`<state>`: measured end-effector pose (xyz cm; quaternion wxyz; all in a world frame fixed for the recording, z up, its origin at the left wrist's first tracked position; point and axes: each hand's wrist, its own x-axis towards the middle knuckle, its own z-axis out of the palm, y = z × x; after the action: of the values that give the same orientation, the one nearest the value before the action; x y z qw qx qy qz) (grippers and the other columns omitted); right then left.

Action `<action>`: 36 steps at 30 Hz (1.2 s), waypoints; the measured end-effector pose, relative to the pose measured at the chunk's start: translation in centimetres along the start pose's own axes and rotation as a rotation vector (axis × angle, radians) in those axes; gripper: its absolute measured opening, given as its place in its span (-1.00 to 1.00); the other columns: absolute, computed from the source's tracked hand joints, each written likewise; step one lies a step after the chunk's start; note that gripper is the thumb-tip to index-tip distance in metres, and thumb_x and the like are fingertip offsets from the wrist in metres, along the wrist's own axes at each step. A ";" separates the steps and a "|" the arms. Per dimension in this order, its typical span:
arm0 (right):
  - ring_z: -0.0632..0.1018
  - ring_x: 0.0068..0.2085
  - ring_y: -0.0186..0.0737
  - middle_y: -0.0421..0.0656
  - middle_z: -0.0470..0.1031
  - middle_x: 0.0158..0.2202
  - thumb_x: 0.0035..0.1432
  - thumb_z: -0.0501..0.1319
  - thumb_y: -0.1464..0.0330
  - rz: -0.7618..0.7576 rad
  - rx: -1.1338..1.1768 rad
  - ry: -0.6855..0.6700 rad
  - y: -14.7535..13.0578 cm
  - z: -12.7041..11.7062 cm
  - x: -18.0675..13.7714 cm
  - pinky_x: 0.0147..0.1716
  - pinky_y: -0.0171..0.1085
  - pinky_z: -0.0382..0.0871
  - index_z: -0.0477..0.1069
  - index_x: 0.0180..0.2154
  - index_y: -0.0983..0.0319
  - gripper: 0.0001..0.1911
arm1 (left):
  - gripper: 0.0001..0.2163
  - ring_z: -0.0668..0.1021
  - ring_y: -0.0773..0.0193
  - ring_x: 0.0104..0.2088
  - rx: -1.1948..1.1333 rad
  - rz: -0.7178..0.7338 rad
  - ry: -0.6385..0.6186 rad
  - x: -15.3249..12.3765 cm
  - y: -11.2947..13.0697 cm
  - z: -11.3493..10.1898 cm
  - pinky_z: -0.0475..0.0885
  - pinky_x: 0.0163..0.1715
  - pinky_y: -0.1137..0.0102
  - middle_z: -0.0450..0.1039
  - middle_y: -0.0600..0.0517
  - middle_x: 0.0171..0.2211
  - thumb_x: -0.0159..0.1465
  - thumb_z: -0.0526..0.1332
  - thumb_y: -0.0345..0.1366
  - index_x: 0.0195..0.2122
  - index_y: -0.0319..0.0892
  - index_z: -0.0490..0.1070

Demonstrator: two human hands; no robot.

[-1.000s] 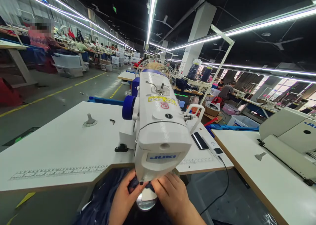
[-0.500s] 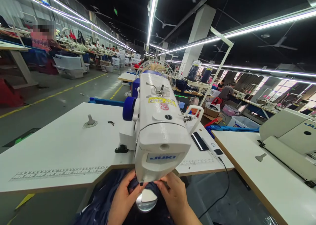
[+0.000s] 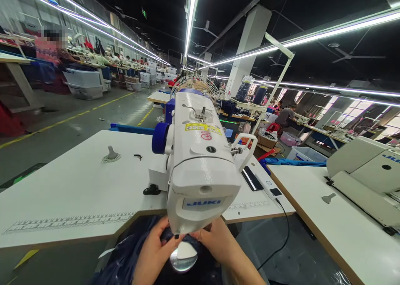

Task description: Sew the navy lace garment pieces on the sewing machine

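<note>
A white JUKI sewing machine (image 3: 200, 164) stands on a white table (image 3: 78, 189), its head pointing at me. Dark navy fabric (image 3: 131, 251) lies under the head and hangs off the table's cut-out. My left hand (image 3: 154, 251) pinches the fabric just left of the needle area, fingers curled on it. My right hand (image 3: 218, 241) presses and grips the same fabric on the right, fingers bent under the machine head. The needle itself is hidden by the head. A shiny round part (image 3: 183, 258) shows below, between my hands.
A dark phone (image 3: 252, 178) and a white power strip (image 3: 268, 186) with a black cable lie right of the machine. A second white machine (image 3: 362, 176) sits on the neighbouring table. A fan (image 3: 196, 85) stands behind. Other people work at far tables.
My hands have drawn a little closer together under the machine head. The view has shifted slightly; the fabric stays gripped.
</note>
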<state>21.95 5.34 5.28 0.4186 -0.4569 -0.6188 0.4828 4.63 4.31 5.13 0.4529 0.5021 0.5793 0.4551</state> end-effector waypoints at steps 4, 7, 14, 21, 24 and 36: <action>0.51 -0.04 -0.01 -0.12 0.55 -0.15 -0.05 0.41 0.18 -0.025 0.173 -0.139 -1.4 -0.3 0.7 -0.08 -0.15 0.38 0.35 -0.03 0.18 -0.45 | -0.69 0.61 0.01 -0.38 0.007 0.025 0.060 -0.2 0.7 0.2 0.54 -0.25 0.26 0.58 -0.03 -0.52 -0.18 0.27 -0.01 -0.50 -0.13 0.49; 0.51 -0.06 -0.06 -0.12 0.53 -0.16 0.02 0.36 0.20 -0.045 0.178 -0.158 -1.2 -0.5 0.4 -0.09 -0.19 0.38 0.38 -0.11 0.19 -0.60 | -0.70 0.61 0.03 -0.40 0.004 0.061 0.079 -0.1 0.3 0.3 0.55 -0.33 0.29 0.59 -0.01 -0.52 -0.16 0.29 -0.01 -0.50 -0.12 0.49; 0.47 -0.35 -0.27 -0.25 0.39 -0.42 0.19 0.10 0.38 -0.040 0.059 0.013 2.2 -0.9 -1.3 -0.25 -0.30 0.36 0.32 -0.24 0.16 -0.92 | -0.64 0.60 0.04 -0.28 -0.044 0.068 -0.025 0.3 0.1 -0.4 0.50 -0.13 0.28 0.61 -0.05 -0.37 -0.11 0.25 0.00 -0.37 -0.13 0.47; 0.39 -0.45 -0.30 -0.30 0.27 -0.49 0.10 0.07 0.46 -0.042 0.097 0.030 2.4 -0.6 -1.1 -0.25 -0.28 0.33 0.24 -0.30 0.14 -0.88 | -0.49 0.55 0.01 -0.16 -0.121 -0.055 -0.006 0.5 -0.6 -0.4 0.40 0.03 0.26 0.57 -0.12 -0.19 -0.15 0.23 0.01 -0.21 -0.20 0.39; 0.36 -0.45 -0.30 -0.31 0.20 -0.50 0.10 0.07 0.46 -0.033 0.102 0.032 2.3 -0.5 -1.0 -0.24 -0.28 0.31 0.22 -0.31 0.14 -0.89 | -0.48 0.54 0.02 -0.18 -0.135 -0.078 -0.001 0.4 0.0 -0.2 0.40 0.03 0.27 0.56 -0.10 -0.18 -0.18 0.23 0.01 -0.22 -0.19 0.39; 0.25 -0.43 -0.34 -0.28 0.20 -0.43 0.09 0.04 0.50 0.042 0.036 0.022 1.7 -0.8 -1.1 -0.21 -0.30 0.26 0.21 -0.31 0.19 -0.89 | -0.60 0.54 0.03 -0.21 -0.179 -0.132 -0.019 -0.3 1.8 -0.1 0.43 -0.03 0.31 0.57 -0.10 -0.22 -0.19 0.22 -0.04 -0.34 -0.13 0.32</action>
<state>23.26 4.66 3.70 0.4235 -0.4672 -0.5957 0.4975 4.84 4.11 6.91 0.5303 0.4247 0.5640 0.4693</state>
